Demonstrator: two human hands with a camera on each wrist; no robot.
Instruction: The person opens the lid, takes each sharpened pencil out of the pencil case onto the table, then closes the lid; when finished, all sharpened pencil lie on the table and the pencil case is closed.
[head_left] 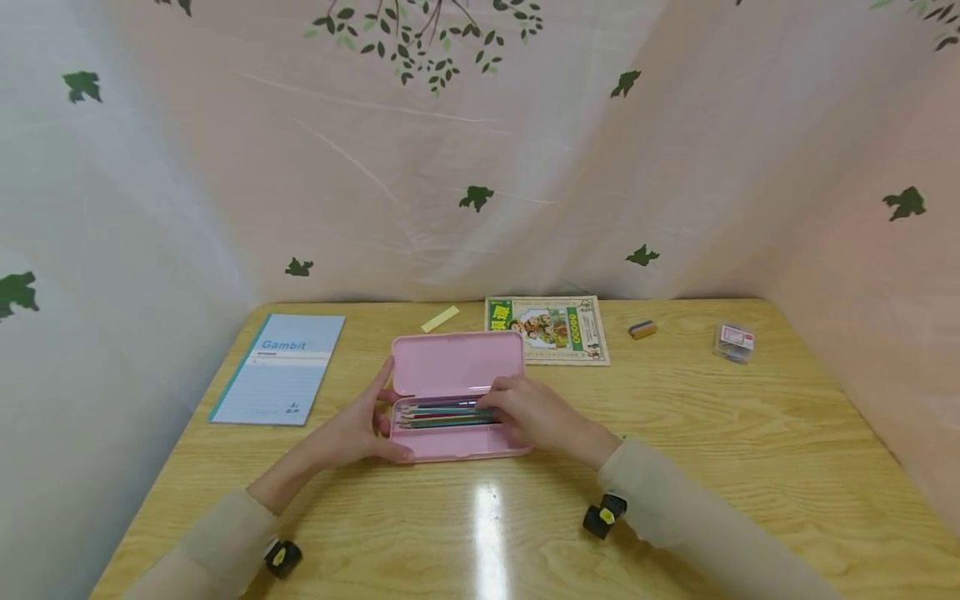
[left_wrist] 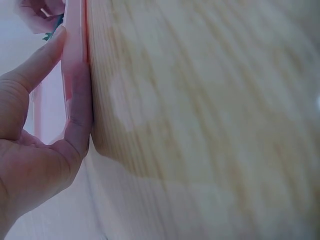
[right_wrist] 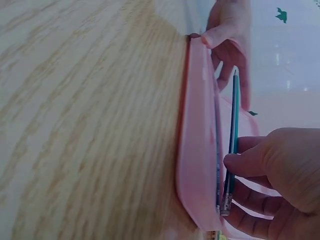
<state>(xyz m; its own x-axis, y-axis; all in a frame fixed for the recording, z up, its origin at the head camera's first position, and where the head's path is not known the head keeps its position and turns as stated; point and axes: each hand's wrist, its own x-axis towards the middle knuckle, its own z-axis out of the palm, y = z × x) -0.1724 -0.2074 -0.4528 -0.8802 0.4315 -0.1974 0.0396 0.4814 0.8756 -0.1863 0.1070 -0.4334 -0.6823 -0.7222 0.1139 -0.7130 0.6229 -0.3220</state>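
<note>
A pink pencil case [head_left: 457,365] lies with its lid up, and several pencils [head_left: 438,421] are in its tray. My left hand [head_left: 352,433] holds the case's left end, the thumb at the front corner and the fingers spread toward the lid. Over the right part of the tray, my right hand [head_left: 540,415] pinches a teal pencil [right_wrist: 234,122] between thumb and fingers. In the right wrist view that pencil is raised slightly beside the case's rim, its eraser end near my lower fingers. The right hand covers the tray's right end in the head view.
A blue notebook [head_left: 281,367] lies at the left. Behind the case are a yellow strip [head_left: 440,319] and an illustrated booklet [head_left: 555,329]. Farther right sit a small brown-and-blue eraser-like block [head_left: 642,330] and a small clear box [head_left: 733,343]. A curtain [head_left: 480,150] hangs beyond the table.
</note>
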